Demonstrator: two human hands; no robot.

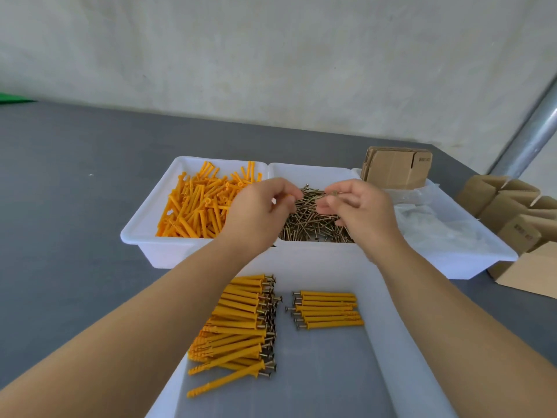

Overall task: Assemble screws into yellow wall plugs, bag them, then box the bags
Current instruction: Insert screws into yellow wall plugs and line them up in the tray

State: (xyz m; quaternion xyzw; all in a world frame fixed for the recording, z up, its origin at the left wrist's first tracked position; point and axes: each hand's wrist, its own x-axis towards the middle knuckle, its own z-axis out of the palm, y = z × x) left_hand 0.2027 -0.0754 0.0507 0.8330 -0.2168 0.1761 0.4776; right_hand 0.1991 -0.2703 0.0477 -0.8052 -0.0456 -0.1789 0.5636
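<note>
My left hand (pixel 259 209) hovers over the gap between two white bins, its fingers pinched on a yellow wall plug that barely shows. My right hand (pixel 358 206) is above the screw bin (pixel 313 173), pinching a screw (pixel 330 193) by its head end. Loose yellow plugs (pixel 199 203) fill the left bin (pixel 144 224). Dark screws (pixel 313 224) are heaped in the middle bin. In the near white tray (pixel 388 315) lie two groups of assembled plugs with screws, a big pile (pixel 241 324) on the left and a neat row (pixel 328 309) on the right.
A third white bin (pixel 470 251) at the right holds clear plastic bags (pixel 428 218). Flat cardboard (pixel 394 167) stands behind it. Folded small boxes (pixel 512 206) sit at the far right on the grey table (pixel 75 182). A metal post (pixel 533 131) rises at the right edge.
</note>
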